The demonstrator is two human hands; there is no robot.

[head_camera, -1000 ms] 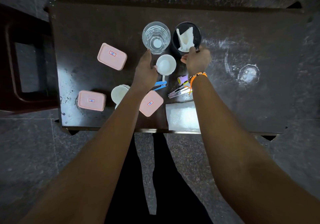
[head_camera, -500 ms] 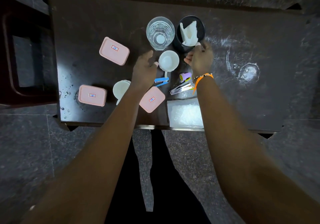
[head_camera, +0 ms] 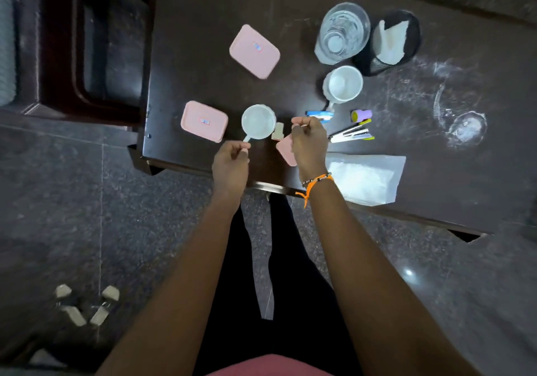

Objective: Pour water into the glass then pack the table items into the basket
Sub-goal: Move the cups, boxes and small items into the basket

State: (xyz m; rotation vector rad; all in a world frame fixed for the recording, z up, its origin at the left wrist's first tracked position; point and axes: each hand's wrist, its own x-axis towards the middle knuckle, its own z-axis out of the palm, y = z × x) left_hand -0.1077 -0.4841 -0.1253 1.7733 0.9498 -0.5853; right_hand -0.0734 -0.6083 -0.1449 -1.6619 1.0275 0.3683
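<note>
A clear glass holding water stands at the far side of the dark table, beside a black mesh holder with white tissue in it. One white cup sits in front of the glass. A second white cup stands near the front edge, its handle pointing at my left hand, whose fingers are closed on the handle's tip. My right hand is curled shut over a pink lidded box, mostly hiding it; nothing shows in its fingers.
Two more pink boxes lie to the left. A blue clip, a purple item, a stapler and a white packet lie to the right. A dark chair stands left of the table.
Both hands have drawn back from the glass and mesh holder to the table's front edge. My left hand has closed on the near cup's handle. The view has swung left.
</note>
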